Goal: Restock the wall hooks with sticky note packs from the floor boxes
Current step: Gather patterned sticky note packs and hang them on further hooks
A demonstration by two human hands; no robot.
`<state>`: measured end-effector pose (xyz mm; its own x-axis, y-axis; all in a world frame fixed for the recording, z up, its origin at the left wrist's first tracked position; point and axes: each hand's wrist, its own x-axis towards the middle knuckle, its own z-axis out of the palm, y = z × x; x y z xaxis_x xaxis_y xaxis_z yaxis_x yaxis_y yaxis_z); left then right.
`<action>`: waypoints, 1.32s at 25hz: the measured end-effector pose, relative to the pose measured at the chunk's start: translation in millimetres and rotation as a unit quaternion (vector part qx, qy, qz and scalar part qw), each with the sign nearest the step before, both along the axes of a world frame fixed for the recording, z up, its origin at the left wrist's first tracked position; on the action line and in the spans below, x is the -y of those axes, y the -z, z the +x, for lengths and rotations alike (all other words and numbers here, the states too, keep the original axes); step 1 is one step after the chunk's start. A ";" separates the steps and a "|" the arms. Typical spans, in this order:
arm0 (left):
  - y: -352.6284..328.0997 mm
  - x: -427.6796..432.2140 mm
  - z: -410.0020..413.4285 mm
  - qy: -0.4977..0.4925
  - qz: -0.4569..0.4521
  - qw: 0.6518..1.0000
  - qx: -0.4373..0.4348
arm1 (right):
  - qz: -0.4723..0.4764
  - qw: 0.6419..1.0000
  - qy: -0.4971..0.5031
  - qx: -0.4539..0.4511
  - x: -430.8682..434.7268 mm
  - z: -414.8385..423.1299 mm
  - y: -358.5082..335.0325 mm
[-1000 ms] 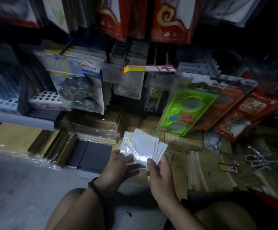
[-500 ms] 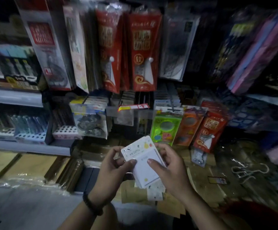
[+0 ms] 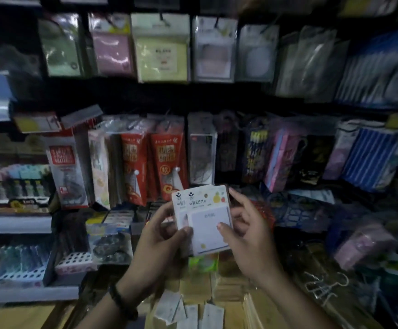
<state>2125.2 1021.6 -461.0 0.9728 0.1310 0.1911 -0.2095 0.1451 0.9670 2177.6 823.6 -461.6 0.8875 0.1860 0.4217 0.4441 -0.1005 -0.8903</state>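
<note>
Dim shop wall [image 3: 145, 96] was crammed with hanging stuff; top row had a pink pack [image 3: 112, 52] and a yellow pack [image 3: 161, 48] side by side; lower row had red packs [image 3: 167, 162] and a blue striped pack [image 3: 371, 157] off to the right; shelves [image 3: 15, 224] with pens sat on the left. Note packs [image 3: 203, 219] were up in front of the lower row, a small fanned stack held upright between both hands; left hand [image 3: 155, 243] gripped the stack's left side, thumb on the front, fingers curled behind; right hand [image 3: 247, 236] pinched the right edge, thumb pressed on the white pad, fingers wrapped behind with one poking up by the top corner. Bracelet [image 3: 122, 302] sat on the left wrist; loose packs [image 3: 188, 312] lay in the boxes [image 3: 231, 288] down below, pretty blurry.
</note>
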 end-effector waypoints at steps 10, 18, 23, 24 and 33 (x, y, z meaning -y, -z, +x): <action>-136.5 6.6 33.7 -0.009 0.038 0.993 0.111 | -0.017 0.994 -0.024 0.108 23.1 41.1 -132.9; -216.0 -21.7 56.3 -0.166 0.131 0.951 0.225 | 0.011 0.983 0.019 0.183 14.8 106.2 -229.1; -250.6 -34.9 68.9 -0.180 0.140 0.947 0.225 | 0.007 0.977 0.022 0.210 -8.8 137.0 -271.8; -254.2 -35.4 71.9 -0.174 0.147 0.947 0.224 | 0.008 0.974 0.034 0.222 -12.7 142.1 -276.2; -271.3 -44.5 89.9 -0.174 0.190 0.939 0.227 | 0.001 0.971 0.049 0.236 -36.1 170.9 -293.2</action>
<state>2215.2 1066.1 -189.6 0.6899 0.2650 0.6737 -0.5844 -0.3455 0.7343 2348.4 859.7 -168.3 0.6092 0.1091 0.7855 0.7906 -0.1604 -0.5909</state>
